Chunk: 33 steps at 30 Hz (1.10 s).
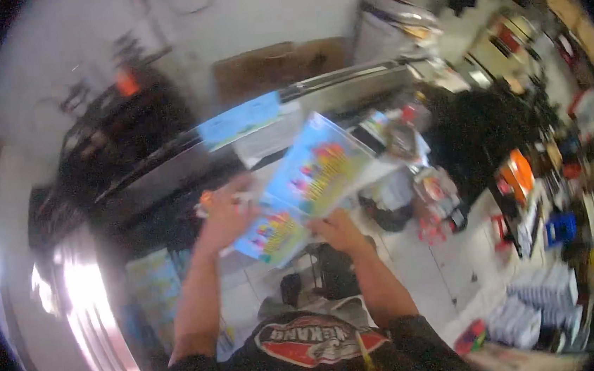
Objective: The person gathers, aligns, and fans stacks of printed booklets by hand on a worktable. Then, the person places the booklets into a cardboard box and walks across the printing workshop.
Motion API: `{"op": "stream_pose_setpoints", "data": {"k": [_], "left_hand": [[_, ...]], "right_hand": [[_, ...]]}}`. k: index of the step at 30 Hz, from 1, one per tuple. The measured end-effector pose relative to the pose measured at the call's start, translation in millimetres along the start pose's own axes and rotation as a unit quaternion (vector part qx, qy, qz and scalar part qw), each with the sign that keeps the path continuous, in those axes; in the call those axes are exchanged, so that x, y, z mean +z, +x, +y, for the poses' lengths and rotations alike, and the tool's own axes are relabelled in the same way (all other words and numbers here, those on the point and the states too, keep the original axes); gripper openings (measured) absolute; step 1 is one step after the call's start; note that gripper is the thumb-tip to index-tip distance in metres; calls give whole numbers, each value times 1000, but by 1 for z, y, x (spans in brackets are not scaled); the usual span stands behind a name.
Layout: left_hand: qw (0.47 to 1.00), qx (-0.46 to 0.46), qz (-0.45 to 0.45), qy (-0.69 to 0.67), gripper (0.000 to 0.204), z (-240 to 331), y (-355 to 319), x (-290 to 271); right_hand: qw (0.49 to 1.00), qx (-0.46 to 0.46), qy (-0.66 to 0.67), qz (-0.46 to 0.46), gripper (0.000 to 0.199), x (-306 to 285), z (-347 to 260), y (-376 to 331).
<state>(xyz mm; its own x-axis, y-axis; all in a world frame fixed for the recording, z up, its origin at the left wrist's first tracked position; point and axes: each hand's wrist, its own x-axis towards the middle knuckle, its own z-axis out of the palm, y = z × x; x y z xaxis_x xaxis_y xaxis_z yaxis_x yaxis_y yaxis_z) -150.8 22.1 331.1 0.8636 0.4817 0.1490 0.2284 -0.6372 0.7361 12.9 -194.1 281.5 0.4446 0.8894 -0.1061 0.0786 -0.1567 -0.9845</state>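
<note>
In front of me is a light-blue printed sheet [323, 160] with bright yellow, red and pink artwork. A second, smaller panel with similar artwork [273, 234] lies at its lower left; whether the two are joined cannot be made out. My right hand [338, 231] is closed at the near edge where the panels meet, pinching the printed sheet. My left hand [229, 216] is at the left side of the smaller panel, its fingers smeared by motion. A small orange thing [206, 199] shows beside the left hand, too blurred to name.
Beyond the sheet runs a long dark machine [346, 96] with another blue print [240, 121] on it. Plastic-wrapped goods [436, 191] stand to the right. White wrapped stacks [534, 306] and a blue stool [561, 230] are farther right. Printed sheets [153, 279] hang low on the left.
</note>
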Motion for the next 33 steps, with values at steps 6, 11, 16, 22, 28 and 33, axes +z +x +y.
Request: {"op": "stream_pose_setpoints", "data": {"k": [6,11,16,22,28,33], "left_hand": [[966,-126,163,-157,45,-78,-23,-32],[994,-106,-13,9,45,-123,-67,32],[938,-201,-258,-117,36,-112,-90,159],[878,42,-471,-66,44,49,-32,278],[935,51,-251,-247,34,251,-34,504],[766,242,-581,-128,41,353,-159,594]], "right_hand": [[963,105,200,147,41,21,78,68],[949,297,-8,105,49,8,305,-19],[885,301,-320,157,56,21,418,-270],[762,526,-216,311,22,71,371,-566],[748,333,-460,343,26,115,433,-844],[617,502,97,598,41,85,396,-831]]}}
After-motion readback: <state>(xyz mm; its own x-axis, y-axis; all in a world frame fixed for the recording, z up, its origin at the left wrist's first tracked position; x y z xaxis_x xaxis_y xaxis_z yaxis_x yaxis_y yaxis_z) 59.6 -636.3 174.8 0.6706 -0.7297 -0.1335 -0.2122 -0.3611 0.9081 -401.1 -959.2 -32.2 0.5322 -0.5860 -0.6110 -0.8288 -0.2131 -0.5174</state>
